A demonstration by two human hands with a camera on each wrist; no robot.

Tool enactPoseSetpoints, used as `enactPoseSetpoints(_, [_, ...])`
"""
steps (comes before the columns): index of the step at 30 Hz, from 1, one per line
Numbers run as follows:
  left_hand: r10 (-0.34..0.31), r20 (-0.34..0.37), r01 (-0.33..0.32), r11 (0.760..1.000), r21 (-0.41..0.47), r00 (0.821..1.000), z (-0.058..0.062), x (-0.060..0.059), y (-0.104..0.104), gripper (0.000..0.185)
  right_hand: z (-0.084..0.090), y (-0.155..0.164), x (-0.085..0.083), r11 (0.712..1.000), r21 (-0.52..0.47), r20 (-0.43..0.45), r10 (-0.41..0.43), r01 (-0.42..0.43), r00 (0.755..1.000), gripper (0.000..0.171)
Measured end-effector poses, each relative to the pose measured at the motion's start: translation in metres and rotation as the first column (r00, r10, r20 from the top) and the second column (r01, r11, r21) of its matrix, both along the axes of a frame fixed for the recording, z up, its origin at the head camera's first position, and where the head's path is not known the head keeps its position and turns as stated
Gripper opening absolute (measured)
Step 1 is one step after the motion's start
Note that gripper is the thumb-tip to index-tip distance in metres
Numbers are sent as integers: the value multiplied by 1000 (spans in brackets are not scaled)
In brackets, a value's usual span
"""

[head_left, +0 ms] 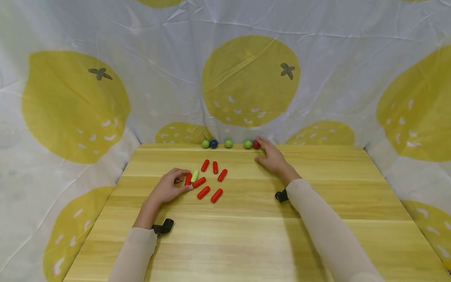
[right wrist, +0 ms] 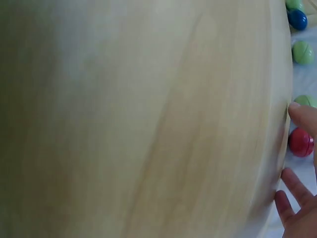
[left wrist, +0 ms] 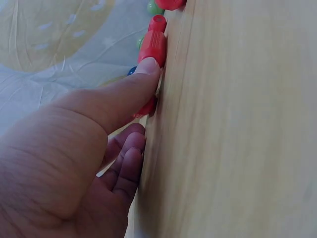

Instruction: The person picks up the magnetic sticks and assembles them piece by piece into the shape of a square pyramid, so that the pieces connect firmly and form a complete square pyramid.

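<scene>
**Two hands among red pegs and coloured balls**

The left hand (head_left: 170,187) rests on the wooden table (head_left: 246,235) with its fingers curled around a red peg (head_left: 188,179), the thumb pressing it from the near side; the left wrist view shows the thumb tip flat against that peg's smooth plastic. The peg is a short, rounded cylinder, glossy and bright red, lying at the left edge of a loose scatter of like pieces. Just beside it lies a pale green peg (head_left: 195,176) of the same shape, and six more red pegs (head_left: 203,192) lie spread to the right, some touching, some apart.

The right hand (head_left: 271,156) lies flat near the far edge, fingers straight and slightly spread, fingertips touching or just beside a red ball (head_left: 256,145). In the right wrist view that ball (right wrist: 300,142) is small, round and shiny, sitting between fingertips at the table's edge. A green ball (head_left: 248,144) sits right against it; another green ball (head_left: 228,143), a blue ball (head_left: 213,143) and a third green ball (head_left: 206,144) line the edge further left.

The tabletop is light, planked wood with fine grain. Behind it hangs a creased white cloth (head_left: 141,58) printed with big yellow lemons.
</scene>
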State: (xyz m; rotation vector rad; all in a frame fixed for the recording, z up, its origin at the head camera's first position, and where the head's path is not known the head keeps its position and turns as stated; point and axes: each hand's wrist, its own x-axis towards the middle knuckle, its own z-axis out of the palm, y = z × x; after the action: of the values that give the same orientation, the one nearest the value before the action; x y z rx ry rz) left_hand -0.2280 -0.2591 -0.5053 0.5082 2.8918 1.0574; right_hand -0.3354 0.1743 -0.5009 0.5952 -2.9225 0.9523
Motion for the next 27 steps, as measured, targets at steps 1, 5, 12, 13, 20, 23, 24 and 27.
enactPoseSetpoints(1, [-1,0,1,1000,-3,1000,0,0,0,59,0,0,-1,1000,13,-1,5,-5,1000,79])
enactPoseSetpoints(5, [-5,-4,5,1000,2,1000,0,0,-2,55,-4,0,-4,1000,-9,5,-26,26,1000,70])
enactPoseSetpoints(12, [6,-12,-5,1000,15,1000,2,1,-2,47,-6,-3,-5,990,-89,-7,-106,105,994,56])
enactPoseSetpoints(13, [10,-11,-10,1000,18,1000,2,1,-1,45,-5,-3,-4,992,-76,-16,-99,98,995,55])
enactPoseSetpoints(20, [69,1,-69,997,17,998,3,4,0,37,-1,2,1,996,-51,-32,-73,71,997,35])
enactPoseSetpoints(23, [94,10,-95,995,26,995,4,4,-1,36,-1,7,6,995,-75,-11,-63,62,998,35])
enactPoseSetpoints(24, [104,13,-104,994,37,995,5,5,-1,35,-2,10,8,995,-85,1,-58,58,998,37])
enactPoseSetpoints(27, [126,0,-126,990,64,992,7,5,-2,33,-4,18,17,991,-125,44,-49,55,998,42])
